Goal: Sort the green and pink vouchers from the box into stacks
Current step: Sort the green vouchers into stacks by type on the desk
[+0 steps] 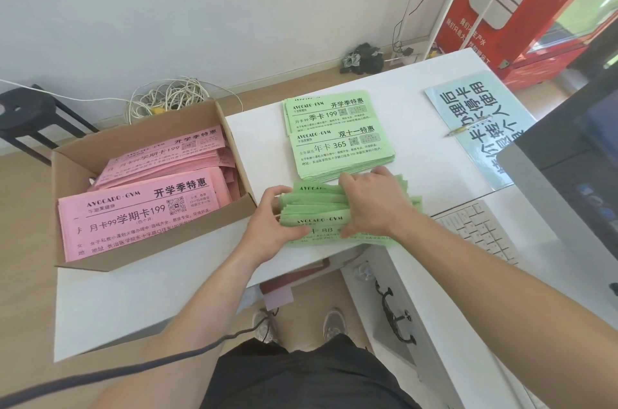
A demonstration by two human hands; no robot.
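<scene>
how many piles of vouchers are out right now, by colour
green paper voucher piles on the white table: 3 (far pile, middle pile, loose pile held by left hand and right hand)
pink paper voucher piles in the brown cardboard box: 2 (back pile, front pile)
total: 5

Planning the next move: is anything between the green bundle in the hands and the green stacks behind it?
Nothing visible. The bundle, held by the left hand and right hand, lies just in front of the nearer green stack. The pen and keyboard sit off to the right.
</scene>
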